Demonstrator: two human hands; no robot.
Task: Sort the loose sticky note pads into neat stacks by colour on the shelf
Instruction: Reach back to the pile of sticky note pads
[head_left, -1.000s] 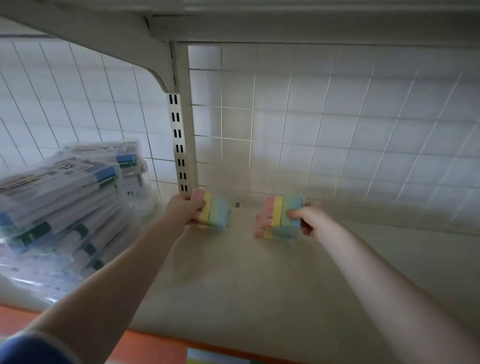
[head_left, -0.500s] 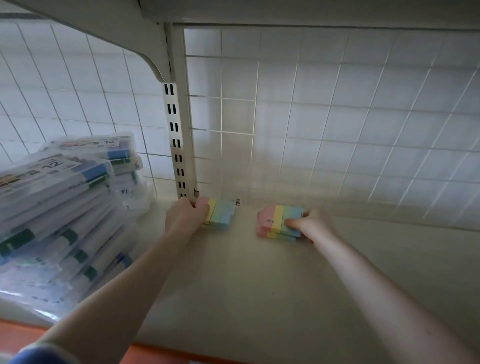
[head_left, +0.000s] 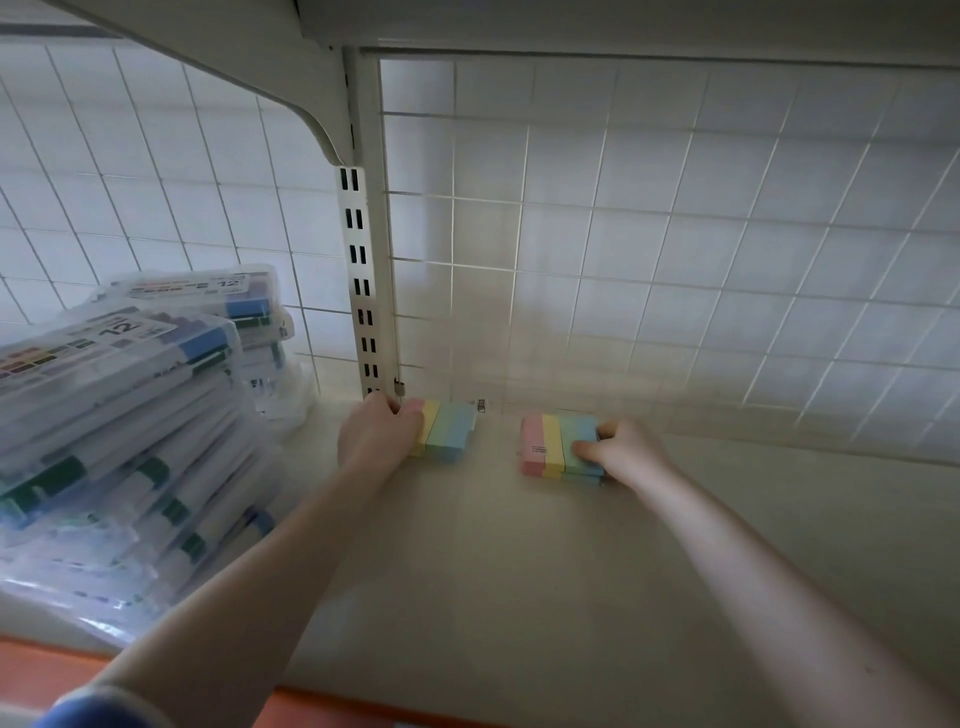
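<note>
cream metal shelf (head_left: 519, 597) backed by white wire grid (head_left: 675, 234), dim. at left, stacked clear plastic marker cases (head_left: 119, 415), labels reading "12", smaller print too blurred to read. left hand (head_left: 379, 434) curled round a pink-yellow-green-blue striped sticky note pad (head_left: 449, 428) near the slotted upright (head_left: 361, 280), pink end hidden. right hand (head_left: 623, 449) pinching a second striped pad stack (head_left: 558, 441), tiny illegible print on its pink strip.

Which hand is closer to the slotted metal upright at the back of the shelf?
Left. The left hand sits right at the foot of the slotted upright, gripping a sticky note pad. The right hand is farther right, holding the other pad stack.
</note>
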